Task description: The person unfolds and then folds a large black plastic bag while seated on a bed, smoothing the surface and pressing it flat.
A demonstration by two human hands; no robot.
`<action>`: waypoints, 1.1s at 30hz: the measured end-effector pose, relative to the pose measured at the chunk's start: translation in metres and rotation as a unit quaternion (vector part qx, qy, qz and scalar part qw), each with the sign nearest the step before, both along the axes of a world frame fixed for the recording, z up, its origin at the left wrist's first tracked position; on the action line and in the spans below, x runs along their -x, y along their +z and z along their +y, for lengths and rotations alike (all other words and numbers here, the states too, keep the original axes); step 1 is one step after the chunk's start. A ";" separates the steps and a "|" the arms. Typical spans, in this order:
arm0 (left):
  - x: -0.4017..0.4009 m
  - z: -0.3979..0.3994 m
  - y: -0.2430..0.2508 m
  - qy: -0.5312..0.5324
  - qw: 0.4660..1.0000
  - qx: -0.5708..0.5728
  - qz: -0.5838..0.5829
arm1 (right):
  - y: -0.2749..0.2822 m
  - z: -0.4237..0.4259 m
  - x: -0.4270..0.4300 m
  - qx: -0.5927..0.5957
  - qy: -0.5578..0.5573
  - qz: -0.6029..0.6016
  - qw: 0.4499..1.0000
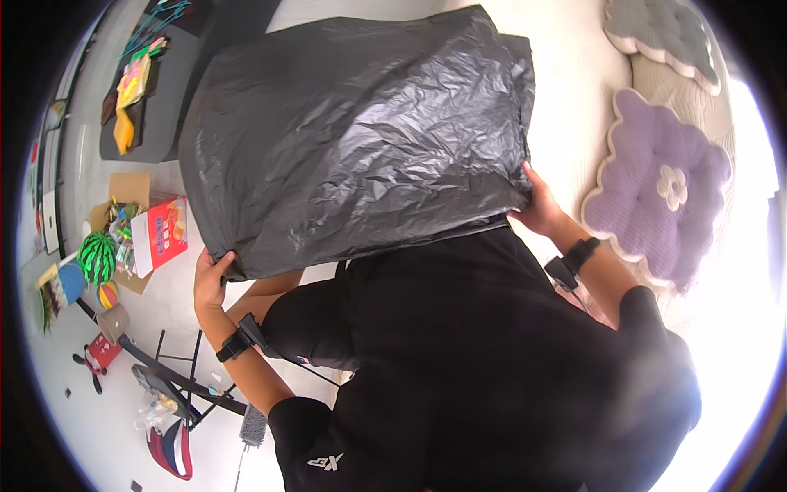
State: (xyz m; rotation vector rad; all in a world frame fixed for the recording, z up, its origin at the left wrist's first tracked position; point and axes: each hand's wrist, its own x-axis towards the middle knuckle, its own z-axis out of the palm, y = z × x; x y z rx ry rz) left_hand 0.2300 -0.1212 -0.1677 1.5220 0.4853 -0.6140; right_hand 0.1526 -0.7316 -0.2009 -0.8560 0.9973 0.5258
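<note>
A large black plastic bag [363, 147] is spread out before me, wrinkled and shiny on its right half. Its near left corner is pinched by my left hand [212, 277], thumb on top. At the near right corner, my right hand [541, 203] grips the bag's edge, with some fingers hidden behind the plastic. The bag's near edge reaches across my lap, over my black shorts. A black strap with a small device sits on each of my forearms.
To the right, a purple cushion [661, 190] and a grey-green cushion [664, 40] lie on a cream sofa [565, 92]. A dark table [166, 92] bears colourful items. On the floor are a filled cardboard box [129, 178], a green striped ball [96, 257] and a folding stand [184, 369].
</note>
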 end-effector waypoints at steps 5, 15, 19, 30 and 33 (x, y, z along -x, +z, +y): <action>0.004 -0.004 0.010 0.054 0.998 -0.040 -0.008 | 0.001 0.006 -0.019 -0.040 0.007 -0.092 0.995; 0.144 0.013 0.072 0.282 0.941 -0.149 -0.110 | 0.001 0.033 -0.116 0.065 0.171 -0.258 0.949; 0.244 -0.007 0.103 0.383 0.887 -0.243 -0.087 | 0.026 0.081 -0.142 0.077 0.272 -0.320 0.904; 0.395 -0.099 -0.007 0.365 0.887 -0.203 0.198 | 0.021 0.136 -0.140 0.143 0.388 -0.344 0.843; 0.373 -0.091 0.008 0.324 0.842 -0.396 0.172 | 0.018 0.131 -0.150 0.245 0.408 -0.386 0.790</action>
